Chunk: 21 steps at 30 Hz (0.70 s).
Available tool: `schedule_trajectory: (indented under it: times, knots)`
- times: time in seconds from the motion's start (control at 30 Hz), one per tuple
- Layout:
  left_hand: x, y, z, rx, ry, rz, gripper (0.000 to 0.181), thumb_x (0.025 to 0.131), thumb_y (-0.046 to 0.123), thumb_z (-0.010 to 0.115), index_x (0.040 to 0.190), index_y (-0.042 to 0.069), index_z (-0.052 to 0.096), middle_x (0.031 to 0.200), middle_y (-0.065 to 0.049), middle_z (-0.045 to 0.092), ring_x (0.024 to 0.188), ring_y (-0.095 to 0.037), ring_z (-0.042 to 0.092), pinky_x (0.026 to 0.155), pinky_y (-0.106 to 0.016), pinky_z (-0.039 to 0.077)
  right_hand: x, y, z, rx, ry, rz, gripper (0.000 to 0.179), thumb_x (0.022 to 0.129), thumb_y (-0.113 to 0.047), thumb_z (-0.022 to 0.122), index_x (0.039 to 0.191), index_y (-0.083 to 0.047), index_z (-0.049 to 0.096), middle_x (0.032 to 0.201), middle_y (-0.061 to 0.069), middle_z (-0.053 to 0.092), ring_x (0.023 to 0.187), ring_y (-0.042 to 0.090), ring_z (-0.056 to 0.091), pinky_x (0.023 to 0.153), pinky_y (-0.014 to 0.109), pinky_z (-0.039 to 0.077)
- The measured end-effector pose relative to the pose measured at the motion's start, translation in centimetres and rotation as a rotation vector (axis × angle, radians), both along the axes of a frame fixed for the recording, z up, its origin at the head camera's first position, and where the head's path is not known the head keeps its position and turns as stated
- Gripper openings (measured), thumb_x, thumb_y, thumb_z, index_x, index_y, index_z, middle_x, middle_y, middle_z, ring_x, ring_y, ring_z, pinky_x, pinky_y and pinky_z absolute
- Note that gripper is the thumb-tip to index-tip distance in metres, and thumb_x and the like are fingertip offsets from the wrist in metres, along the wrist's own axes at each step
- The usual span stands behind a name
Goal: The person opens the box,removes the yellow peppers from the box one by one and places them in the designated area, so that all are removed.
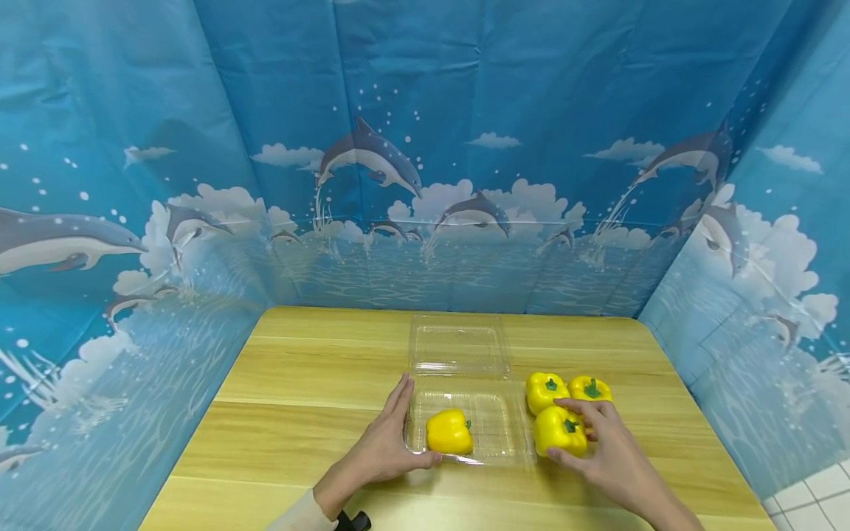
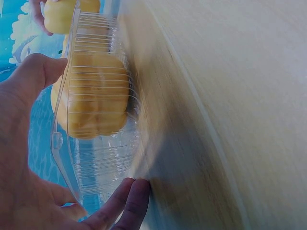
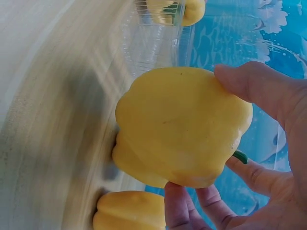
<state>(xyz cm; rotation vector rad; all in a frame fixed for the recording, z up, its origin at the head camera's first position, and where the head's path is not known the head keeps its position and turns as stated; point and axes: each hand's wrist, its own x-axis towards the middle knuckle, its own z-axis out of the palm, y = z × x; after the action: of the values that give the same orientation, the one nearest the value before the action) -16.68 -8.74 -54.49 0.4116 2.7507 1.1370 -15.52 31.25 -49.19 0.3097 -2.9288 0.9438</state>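
Note:
A yellow bell pepper (image 1: 556, 434) is in my right hand (image 1: 614, 453), gripped between thumb and fingers. In the right wrist view this pepper (image 3: 177, 124) appears raised off the table, its green stem toward the palm. Two more yellow bell peppers, one on the left (image 1: 541, 392) and one on the right (image 1: 593, 385), sit just behind it. My left hand (image 1: 381, 450) holds the left side of a clear plastic container (image 1: 498, 424), thumb at the front rim and fingers along the left side. One yellow bell pepper (image 1: 448, 433) lies on its side inside the container.
The container's clear lid (image 1: 458, 343) lies folded open toward the back of the wooden table (image 1: 299, 383). A blue dolphin-print curtain (image 1: 425, 273) rises behind the table and along both sides. White tiles (image 1: 813, 494) show at the lower right.

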Motion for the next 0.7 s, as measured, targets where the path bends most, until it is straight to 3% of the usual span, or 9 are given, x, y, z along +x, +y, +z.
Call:
schedule_trajectory:
  times: [0.7]
  knots:
    - [0.0,0.0,0.0,-0.003,-0.003,0.001,0.144,0.085,0.063,0.096,0.188,0.006,0.013,0.199,-0.012,0.004,0.169,-0.057,0.045,0.126,-0.081,0.050,-0.2,0.3,-1.8,0.045,-0.009,0.004,0.084,0.082,-0.041,0.108,0.154,-0.019,0.071,0.141,0.023,0.061,0.109,0.024,0.061,0.085,0.039,0.054]
